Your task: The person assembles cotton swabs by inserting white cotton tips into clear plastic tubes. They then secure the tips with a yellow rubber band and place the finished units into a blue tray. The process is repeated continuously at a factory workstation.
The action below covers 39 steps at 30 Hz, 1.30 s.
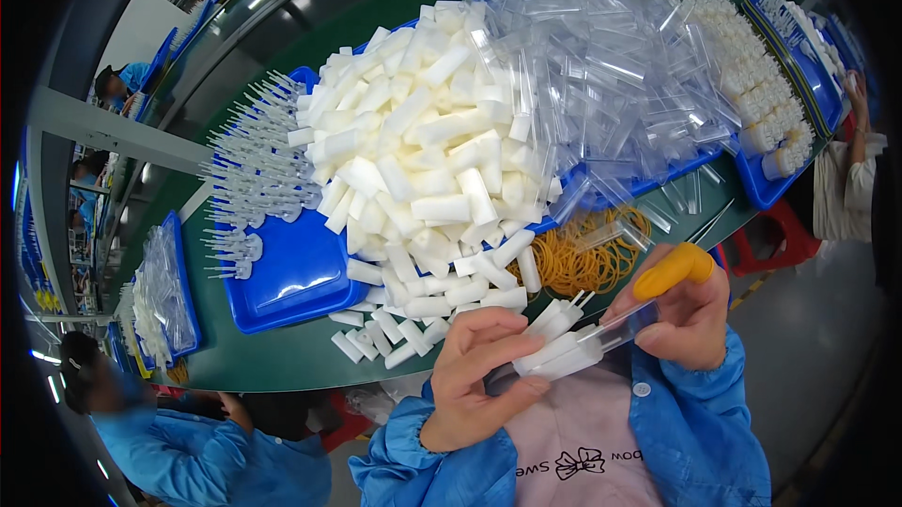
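Observation:
My left hand (481, 377) is closed around a few white cylinders (561, 355) with thin pins sticking out at their right ends. My right hand (693, 324), with a yellow finger cot (675, 272) on one finger, pinches a clear plastic tube (631, 323) beside those pins. Whether the tube touches or covers the cylinders I cannot tell. Just beyond my hands lies a bundle of yellow-brown rubber bands (584, 258). A large heap of white foam cylinders (413, 131) rises ahead, some spilling onto the green table (282, 361).
Clear plastic tubes (611, 65) are heaped far right of the foam. White stemmed parts (254, 150) crowd a blue tray (291, 272) at left. Tweezers (711, 220) lie at right, near a tray of pale cylindrical parts (752, 75). A red stool (775, 239) and co-workers flank the table.

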Motion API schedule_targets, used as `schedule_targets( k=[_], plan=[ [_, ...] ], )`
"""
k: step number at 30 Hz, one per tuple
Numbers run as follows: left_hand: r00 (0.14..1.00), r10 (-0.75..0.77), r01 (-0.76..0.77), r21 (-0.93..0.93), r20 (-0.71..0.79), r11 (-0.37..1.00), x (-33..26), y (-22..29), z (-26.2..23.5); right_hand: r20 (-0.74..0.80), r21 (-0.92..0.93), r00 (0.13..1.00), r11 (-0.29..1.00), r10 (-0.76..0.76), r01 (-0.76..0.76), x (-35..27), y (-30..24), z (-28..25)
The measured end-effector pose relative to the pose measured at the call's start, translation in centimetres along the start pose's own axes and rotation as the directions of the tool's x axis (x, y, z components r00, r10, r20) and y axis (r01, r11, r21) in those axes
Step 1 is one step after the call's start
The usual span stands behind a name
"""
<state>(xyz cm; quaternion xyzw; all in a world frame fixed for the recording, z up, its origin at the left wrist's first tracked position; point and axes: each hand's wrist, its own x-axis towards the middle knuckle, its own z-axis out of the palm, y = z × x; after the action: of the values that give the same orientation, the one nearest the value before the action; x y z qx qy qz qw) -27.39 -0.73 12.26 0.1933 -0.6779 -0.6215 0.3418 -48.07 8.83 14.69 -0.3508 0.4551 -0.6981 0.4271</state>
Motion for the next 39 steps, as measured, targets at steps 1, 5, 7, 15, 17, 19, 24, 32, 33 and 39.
schedule_targets(
  k=[1, 5, 7, 15, 17, 19, 24, 32, 33, 39],
  plan=[
    [1.0, 0.001, -0.001, 0.004, -0.003, 1.0, 0.0, 0.1, 0.1, 0.016, 0.007, 1.0, 1.0, -0.002, 0.002, -0.1, -0.1, -0.1],
    [0.999, 0.041, -0.042, 0.069, 0.019, 0.997, 0.5, 0.7, 0.1, 0.024, -0.024, 0.997, 0.997, -0.067, 0.067, -0.3, 0.2, 0.0],
    [0.998, 0.059, -0.059, 0.024, 0.002, 0.998, 0.2, 0.5, 0.4, 0.025, -0.014, 0.996, 0.996, -0.09, 0.09, -0.4, 0.3, 0.3],
    [0.998, 0.062, -0.062, 0.018, 0.027, 0.998, 0.0, 0.5, 0.7, 0.149, -0.036, 0.988, 0.999, -0.034, 0.04, -0.4, 0.2, -0.2],
    [0.998, 0.065, -0.065, 0.02, 0.015, 0.998, 0.0, 0.7, 0.8, 0.111, 0.026, 0.994, 0.999, -0.024, 0.021, -0.6, 0.5, -0.1],
    [0.998, 0.058, -0.058, 0.007, -0.004, 0.998, 0.2, 0.8, 0.9, 0.072, 0.061, 0.997, 0.998, -0.034, 0.03, -0.8, 0.7, 0.0],
    [0.997, 0.072, -0.072, -0.006, -0.022, 0.997, 0.4, 0.8, 0.8, -0.031, 0.104, 0.997, 0.992, -0.069, 0.072, -0.8, 1.3, 0.5],
    [0.92, -0.381, 0.266, -0.577, -0.086, 0.772, -1.0, 0.3, 0.8, 0.069, -0.153, 0.995, 0.985, -0.071, 0.081, 0.2, 0.5, -0.1],
    [0.942, -0.298, 0.189, -0.493, -0.153, 0.849, -1.2, 0.0, 0.6, 0.139, -0.233, 0.988, 0.967, -0.073, 0.104, 0.6, 0.3, -0.4],
    [0.966, -0.118, 0.079, -0.173, -0.231, 0.982, -1.4, 0.0, -0.5, 0.185, -0.263, 0.962, 0.933, -0.2, 0.244, 1.2, 0.4, -0.6]
  ],
)
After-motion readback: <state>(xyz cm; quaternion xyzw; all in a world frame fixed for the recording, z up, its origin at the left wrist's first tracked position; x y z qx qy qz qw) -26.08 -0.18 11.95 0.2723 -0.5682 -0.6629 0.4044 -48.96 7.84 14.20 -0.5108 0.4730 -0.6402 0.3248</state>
